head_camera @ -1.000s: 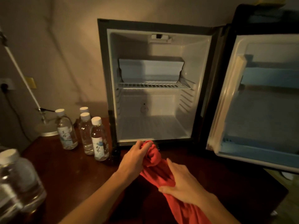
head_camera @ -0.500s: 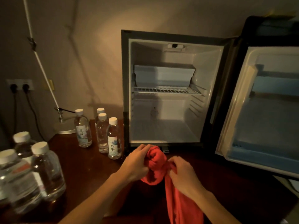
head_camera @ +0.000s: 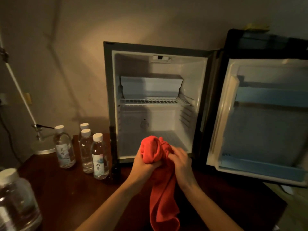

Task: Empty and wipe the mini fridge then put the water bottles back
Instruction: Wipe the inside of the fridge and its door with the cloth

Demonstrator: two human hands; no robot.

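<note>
The mini fridge (head_camera: 160,67) stands open on a dark wooden table, its white inside holding only a wire shelf (head_camera: 155,102) and a cooling box. Its door (head_camera: 260,117) swings out to the right. A red cloth (head_camera: 160,194) is bunched at the top and hangs down in front of the fridge opening. My left hand (head_camera: 141,165) grips the bunched part from below. My right hand (head_camera: 180,160) pinches the folds at the cloth's right side. Several small water bottles (head_camera: 98,155) with white caps stand left of the fridge.
A large clear water jug (head_camera: 15,199) sits at the near left corner of the table (head_camera: 70,195). A lamp base (head_camera: 42,148) with a slanted white arm stands behind the bottles. A wall socket and cable are at the far left.
Both hands have lifted the red cloth higher, up against the fridge's lower opening, and gathered more of it into a ball. The view has shifted, so fewer large jugs show at the left.
</note>
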